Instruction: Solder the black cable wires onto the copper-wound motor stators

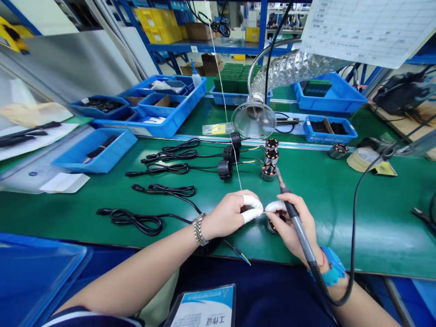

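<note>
My left hand, with white finger cots on the thumb and forefinger, pinches a thin yellowish wire. My right hand holds a soldering iron, its tip pointing up and away. The right fingertips, one in a white cot, also meet at that wire. Beneath them a motor stator is partly hidden. A thin pale strand runs down from above towards my left hand. Beyond my hands stand several stators, joined by wires to black round caps with coiled black cables.
A clear fume funnel on a foil duct hangs over the back of the green bench. Blue bins stand back left, others back right. The iron's cord loops at right. Pliers lie at the right edge.
</note>
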The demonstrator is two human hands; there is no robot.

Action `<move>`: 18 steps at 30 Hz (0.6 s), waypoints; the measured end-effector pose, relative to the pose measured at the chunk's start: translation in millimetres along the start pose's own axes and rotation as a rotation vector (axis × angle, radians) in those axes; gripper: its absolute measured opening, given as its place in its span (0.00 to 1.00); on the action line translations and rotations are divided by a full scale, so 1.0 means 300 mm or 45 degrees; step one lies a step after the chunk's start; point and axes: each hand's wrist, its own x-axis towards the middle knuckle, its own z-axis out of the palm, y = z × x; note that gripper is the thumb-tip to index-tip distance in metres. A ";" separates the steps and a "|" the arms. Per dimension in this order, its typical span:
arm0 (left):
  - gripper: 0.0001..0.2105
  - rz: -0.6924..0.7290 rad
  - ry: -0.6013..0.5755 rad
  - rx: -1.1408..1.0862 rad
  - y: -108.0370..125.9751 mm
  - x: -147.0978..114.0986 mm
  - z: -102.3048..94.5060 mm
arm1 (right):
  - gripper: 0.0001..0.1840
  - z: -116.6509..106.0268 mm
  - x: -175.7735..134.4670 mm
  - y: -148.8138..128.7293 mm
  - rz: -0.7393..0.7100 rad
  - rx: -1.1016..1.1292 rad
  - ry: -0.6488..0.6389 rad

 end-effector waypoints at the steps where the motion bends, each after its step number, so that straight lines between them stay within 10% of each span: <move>1: 0.04 0.011 0.007 0.032 -0.002 -0.003 -0.001 | 0.20 -0.001 0.001 0.000 -0.017 -0.006 0.005; 18: 0.08 -0.376 -0.208 0.030 0.011 0.039 -0.042 | 0.18 -0.051 0.002 0.004 -0.183 -0.370 -0.159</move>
